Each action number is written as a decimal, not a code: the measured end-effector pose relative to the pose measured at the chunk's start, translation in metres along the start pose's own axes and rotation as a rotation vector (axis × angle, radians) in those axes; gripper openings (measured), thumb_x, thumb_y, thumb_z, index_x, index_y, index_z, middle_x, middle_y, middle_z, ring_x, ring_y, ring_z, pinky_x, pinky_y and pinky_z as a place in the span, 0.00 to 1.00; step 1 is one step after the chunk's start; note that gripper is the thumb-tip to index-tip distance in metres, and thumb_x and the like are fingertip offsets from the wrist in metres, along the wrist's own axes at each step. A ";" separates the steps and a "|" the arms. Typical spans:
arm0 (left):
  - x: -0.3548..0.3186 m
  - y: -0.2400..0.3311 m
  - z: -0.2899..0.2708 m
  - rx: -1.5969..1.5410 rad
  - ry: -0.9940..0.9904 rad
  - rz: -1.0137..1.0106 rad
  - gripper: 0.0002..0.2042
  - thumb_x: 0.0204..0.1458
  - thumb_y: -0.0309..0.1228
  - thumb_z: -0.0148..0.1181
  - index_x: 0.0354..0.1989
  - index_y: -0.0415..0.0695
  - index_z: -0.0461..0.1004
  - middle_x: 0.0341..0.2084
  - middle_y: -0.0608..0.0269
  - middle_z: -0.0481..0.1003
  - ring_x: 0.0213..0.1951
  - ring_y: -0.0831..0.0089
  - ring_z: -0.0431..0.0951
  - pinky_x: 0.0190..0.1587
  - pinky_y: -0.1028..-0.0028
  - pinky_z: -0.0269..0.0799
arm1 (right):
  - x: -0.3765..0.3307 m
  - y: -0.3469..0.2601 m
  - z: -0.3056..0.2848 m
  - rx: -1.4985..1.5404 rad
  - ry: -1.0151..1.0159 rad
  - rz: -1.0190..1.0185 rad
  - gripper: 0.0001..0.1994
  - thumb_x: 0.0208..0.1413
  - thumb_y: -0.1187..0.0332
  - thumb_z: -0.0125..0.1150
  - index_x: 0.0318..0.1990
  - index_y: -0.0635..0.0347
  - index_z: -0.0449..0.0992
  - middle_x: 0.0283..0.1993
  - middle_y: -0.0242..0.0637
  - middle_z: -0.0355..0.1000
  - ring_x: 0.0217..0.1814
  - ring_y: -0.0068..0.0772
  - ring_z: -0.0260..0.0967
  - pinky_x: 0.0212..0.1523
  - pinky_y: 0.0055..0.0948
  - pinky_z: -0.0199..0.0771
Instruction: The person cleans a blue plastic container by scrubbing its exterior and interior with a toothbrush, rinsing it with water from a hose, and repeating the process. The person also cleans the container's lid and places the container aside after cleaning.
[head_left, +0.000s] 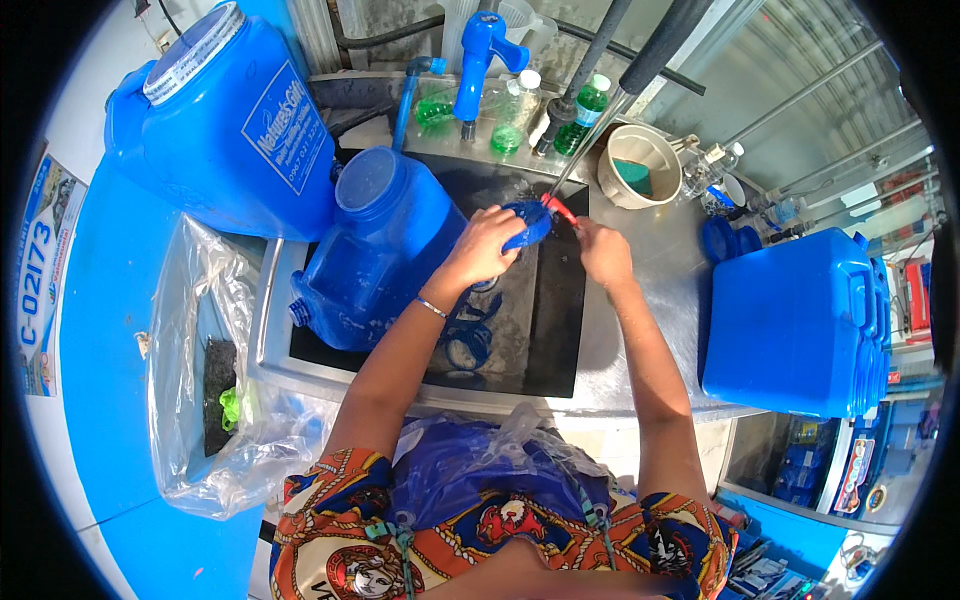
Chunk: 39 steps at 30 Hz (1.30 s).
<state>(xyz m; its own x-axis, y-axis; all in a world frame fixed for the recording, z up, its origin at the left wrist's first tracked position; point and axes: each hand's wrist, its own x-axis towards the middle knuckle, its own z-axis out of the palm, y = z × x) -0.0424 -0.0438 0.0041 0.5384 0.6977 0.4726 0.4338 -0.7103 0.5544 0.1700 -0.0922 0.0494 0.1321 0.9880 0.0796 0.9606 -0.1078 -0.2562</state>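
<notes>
My left hand (482,247) is closed around a blue round cap (528,225), tilted above the sink (545,310). In my right hand (604,250) is a slim red-handled tool (560,208); its head is up against the cap's edge, and its exact kind is too small to tell. A thin metal spout (592,140) comes down right at the cap, with what looks like splashing water. Left of my left hand, a large blue water jug (385,225) leans in the sink, its mouth uncapped. Blue ring-shaped pieces (468,345) lie on the sink floor below my left wrist.
Another big blue jug (240,130) stands at the left. Behind the sink are a blue tap (484,60), green bottles (590,108) and a beige bucket (640,165) holding a green pad. Blue containers (785,325) stand on the right counter; clear plastic (200,400) hangs at left.
</notes>
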 end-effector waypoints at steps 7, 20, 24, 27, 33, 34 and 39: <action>0.005 0.001 -0.004 0.144 0.134 0.182 0.13 0.34 0.18 0.60 0.31 0.46 0.75 0.30 0.63 0.70 0.42 0.59 0.70 0.49 0.60 0.64 | 0.017 0.008 0.033 0.429 -0.332 -0.105 0.17 0.52 0.70 0.66 0.49 0.60 0.73 0.41 0.39 0.77 0.35 0.30 0.72 0.40 0.31 0.71; 0.002 -0.035 0.036 -2.252 0.051 -0.783 0.31 0.50 0.58 0.54 0.56 0.48 0.68 0.50 0.56 0.73 0.53 0.54 0.71 0.53 0.41 0.62 | -0.009 -0.024 0.070 0.787 -0.089 -0.138 0.07 0.53 0.74 0.64 0.39 0.63 0.74 0.33 0.41 0.74 0.31 0.25 0.69 0.37 0.25 0.70; 0.005 -0.036 0.035 -2.069 0.147 -0.776 0.28 0.50 0.55 0.55 0.52 0.49 0.71 0.45 0.58 0.76 0.48 0.58 0.75 0.49 0.47 0.68 | -0.004 -0.011 0.057 0.646 -0.034 -0.198 0.11 0.56 0.75 0.55 0.47 0.63 0.71 0.38 0.55 0.74 0.38 0.50 0.75 0.40 0.40 0.73; 0.011 -0.033 0.039 -1.962 0.192 -0.700 0.24 0.50 0.50 0.57 0.50 0.47 0.71 0.44 0.59 0.76 0.44 0.64 0.76 0.47 0.57 0.72 | -0.013 -0.010 0.056 0.398 0.051 -0.176 0.14 0.56 0.78 0.49 0.50 0.63 0.70 0.41 0.59 0.73 0.43 0.61 0.73 0.43 0.48 0.73; 0.013 -0.031 0.048 -1.662 0.460 -0.745 0.22 0.51 0.47 0.59 0.47 0.42 0.72 0.37 0.61 0.77 0.38 0.67 0.76 0.44 0.65 0.72 | -0.053 -0.034 0.055 0.841 -0.352 0.035 0.19 0.54 0.77 0.54 0.54 0.58 0.75 0.33 0.53 0.76 0.32 0.40 0.77 0.38 0.36 0.74; 0.012 -0.032 0.048 -1.765 0.482 -0.721 0.23 0.51 0.47 0.58 0.47 0.42 0.72 0.37 0.60 0.77 0.38 0.67 0.76 0.45 0.66 0.72 | -0.054 -0.035 0.055 0.864 -0.334 0.090 0.19 0.54 0.77 0.55 0.55 0.57 0.75 0.33 0.51 0.76 0.32 0.36 0.76 0.38 0.33 0.73; 0.010 -0.038 0.042 -1.769 0.414 -0.625 0.24 0.51 0.46 0.57 0.49 0.40 0.72 0.41 0.57 0.77 0.42 0.63 0.77 0.47 0.62 0.72 | -0.041 -0.016 0.061 0.549 0.024 -0.159 0.17 0.54 0.78 0.55 0.52 0.56 0.77 0.37 0.52 0.77 0.33 0.35 0.77 0.38 0.30 0.73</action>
<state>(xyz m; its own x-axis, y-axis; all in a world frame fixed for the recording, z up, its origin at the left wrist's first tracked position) -0.0230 -0.0134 -0.0411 0.3242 0.9427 -0.0781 -0.7937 0.3160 0.5199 0.1342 -0.1240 -0.0081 0.0083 0.9839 0.1787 0.7018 0.1215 -0.7020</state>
